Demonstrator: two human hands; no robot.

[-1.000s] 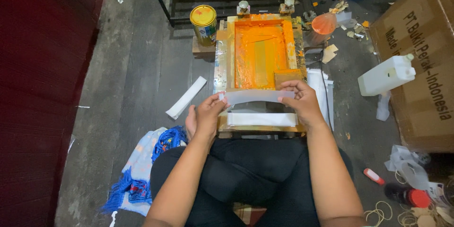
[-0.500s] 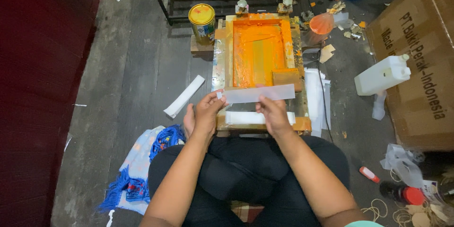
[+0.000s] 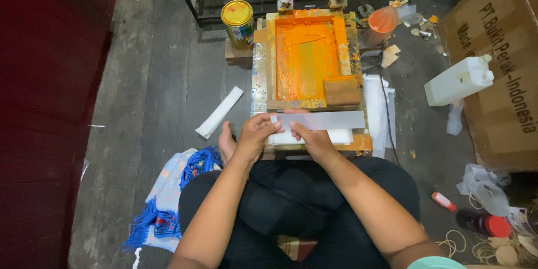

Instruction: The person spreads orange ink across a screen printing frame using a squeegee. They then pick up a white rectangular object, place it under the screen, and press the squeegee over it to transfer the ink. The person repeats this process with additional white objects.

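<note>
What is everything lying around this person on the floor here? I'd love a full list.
Long pale grey paper strip: one, held in both hands, near edge of frame.
Wooden printing frame coated in orange ink: one, on the floor ahead.
Brown wooden block: one, frame's near right corner.
Round yellow-lidded tin can: one, left of frame.
White paper strip: one, floor, left.
White plastic jug: one, right.
Brown cardboard box: one, far right.
Blue and white fringed cloth: one, by the left knee.
Small red-capped bottle: one, floor, right.
Left hand: pinches the strip's left end.
Right hand: holds the strip beside it.
</note>
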